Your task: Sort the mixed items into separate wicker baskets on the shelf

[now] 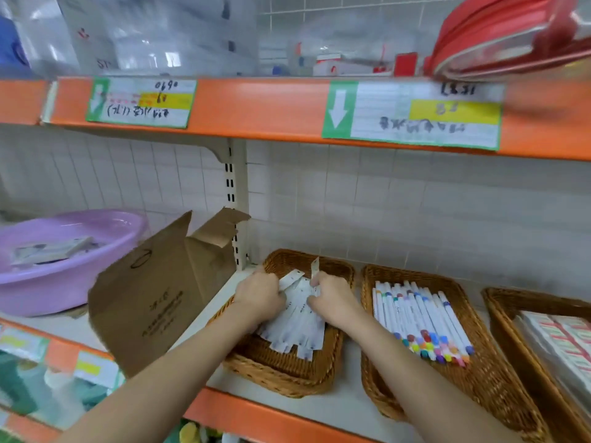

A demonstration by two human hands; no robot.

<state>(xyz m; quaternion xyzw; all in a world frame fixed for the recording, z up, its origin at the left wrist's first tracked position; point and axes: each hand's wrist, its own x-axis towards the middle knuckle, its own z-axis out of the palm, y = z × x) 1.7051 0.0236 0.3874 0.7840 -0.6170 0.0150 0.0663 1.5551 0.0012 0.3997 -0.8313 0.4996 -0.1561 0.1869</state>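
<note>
Reaching up from the lower edge of the frame, both bare forearms end inside the left wicker basket (287, 375) at centre. The left hand (259, 297) curls its fingers around some of the white paper packets (295, 327) heaped there; the right hand (332, 298) pinches one packet that stands upright. Just right, a second basket (377, 391) holds white markers (422, 324) with coloured caps. A third basket (511, 340) at the right edge holds striped boxes (563, 337). Left of centre leans an opened cardboard box (153, 298), and farther left sits a purple basin (60, 276). Orange shelf edging (256, 107) with labels crosses the upper frame.
</note>
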